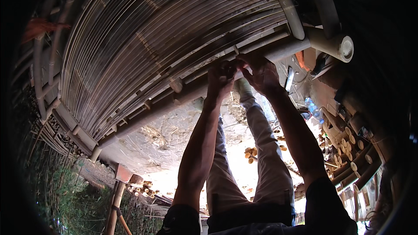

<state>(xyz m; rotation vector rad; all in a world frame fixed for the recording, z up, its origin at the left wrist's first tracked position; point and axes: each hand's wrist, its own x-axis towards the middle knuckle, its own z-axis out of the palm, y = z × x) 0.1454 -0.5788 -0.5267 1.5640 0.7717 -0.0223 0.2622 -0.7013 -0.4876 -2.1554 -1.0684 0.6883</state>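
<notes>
The head view showed the left hand [220, 78] and the right hand [262, 73] close together at the front bamboo rail [152, 112] of a slatted surface [183, 30]. 1 short pale peg [236, 49] lay just beyond their fingers, its long axis crossing the rail, nearer the right hand. Both hands were curled; whether either gripped it, I could not tell.

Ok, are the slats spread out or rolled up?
Spread out: the slats lie side by side in long rows beyond the front pole.
</notes>
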